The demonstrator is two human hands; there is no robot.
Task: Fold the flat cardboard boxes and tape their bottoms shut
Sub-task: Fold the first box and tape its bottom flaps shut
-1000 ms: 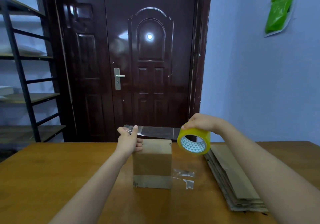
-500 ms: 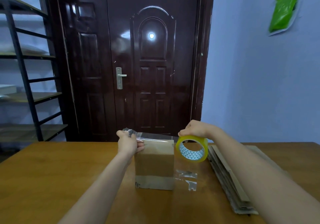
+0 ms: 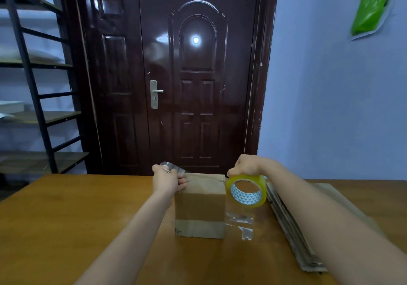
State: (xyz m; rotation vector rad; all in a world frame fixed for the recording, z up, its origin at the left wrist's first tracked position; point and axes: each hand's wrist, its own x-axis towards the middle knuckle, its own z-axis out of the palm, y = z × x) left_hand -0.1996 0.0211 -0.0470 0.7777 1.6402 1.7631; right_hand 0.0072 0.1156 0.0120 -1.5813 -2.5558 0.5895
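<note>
- My left hand [image 3: 166, 180] pinches the loose crumpled end of the tape [image 3: 174, 168] at the left top edge of the box [image 3: 200, 205], fingers curled onto the box top.
- My right hand [image 3: 245, 166] grips the tape roll [image 3: 246, 191] from above, fingers wrapped over its rim, just past the box's right top edge.
- Box stands upright on the table [image 3: 66, 207] between my hands, closed flaps facing up; the tape strip looks laid across that top, though it is clear and hard to see.
- Risk: the end under my left fingers is already bunched, so it may stick to itself or my skin and not the cardboard.
- Risk: pulling the roll down to the right with the box held only lightly could tip or slide it; the strip may also wander off the flap seam, which I can't make out here.
- Risk: the flat cardboard stack [image 3: 293, 223] lies close under my right hand, so the roll could bump it.
- Some tape scraps [image 3: 241, 225] are stuck to the table below the roll, could snag the fresh tape.
- Open table left of my left fingers and toward me; the far table edge sits just behind the box.
</note>
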